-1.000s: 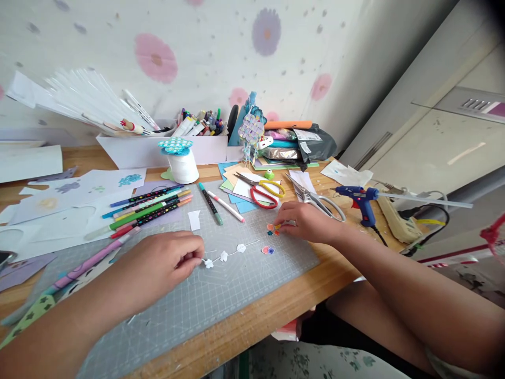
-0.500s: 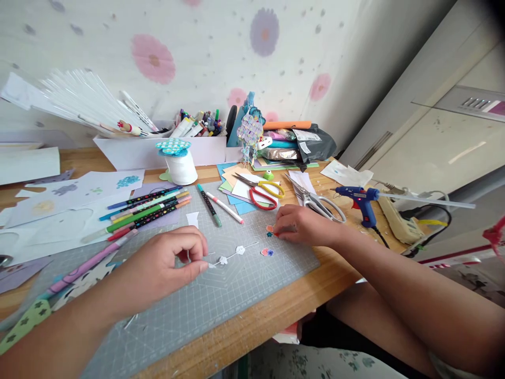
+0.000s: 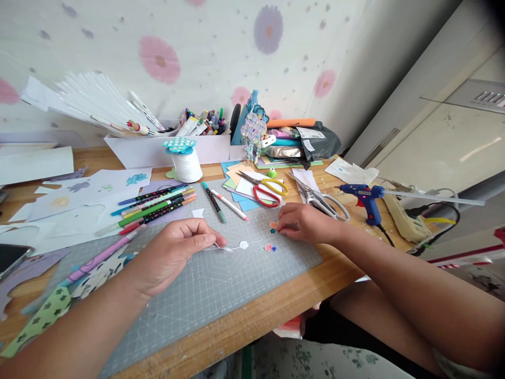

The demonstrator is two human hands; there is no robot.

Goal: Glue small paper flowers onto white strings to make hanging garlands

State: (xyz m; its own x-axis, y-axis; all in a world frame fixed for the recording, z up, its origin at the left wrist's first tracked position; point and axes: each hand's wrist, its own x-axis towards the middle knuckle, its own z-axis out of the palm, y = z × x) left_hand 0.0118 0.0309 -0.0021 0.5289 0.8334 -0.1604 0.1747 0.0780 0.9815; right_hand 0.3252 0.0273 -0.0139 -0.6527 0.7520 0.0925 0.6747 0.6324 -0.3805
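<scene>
My left hand (image 3: 184,248) pinches a thin white string (image 3: 235,248) between thumb and fingertips. The string runs rightward over the grey cutting mat (image 3: 221,295) and carries a small white paper flower (image 3: 243,245). My right hand (image 3: 303,222) rests low on the mat with its fingers curled and close together. Its fingertips touch the edge of a small orange and teal flower cutout (image 3: 273,225); whether they grip something is hidden. Just below that lies a pink and blue flower cutout (image 3: 271,248).
Red-and-yellow-handled scissors (image 3: 266,192) and grey scissors (image 3: 315,199) lie behind the right hand. A blue glue gun (image 3: 366,200) stands farther right, by a power strip (image 3: 406,221). Several markers (image 3: 153,208), a white thread spool (image 3: 187,166) and a pen box (image 3: 134,152) occupy the left and back.
My left hand has shifted right and slightly up along the string, and the string lies differently. The right hand stays beside the coloured cutouts. The view has turned slightly left.
</scene>
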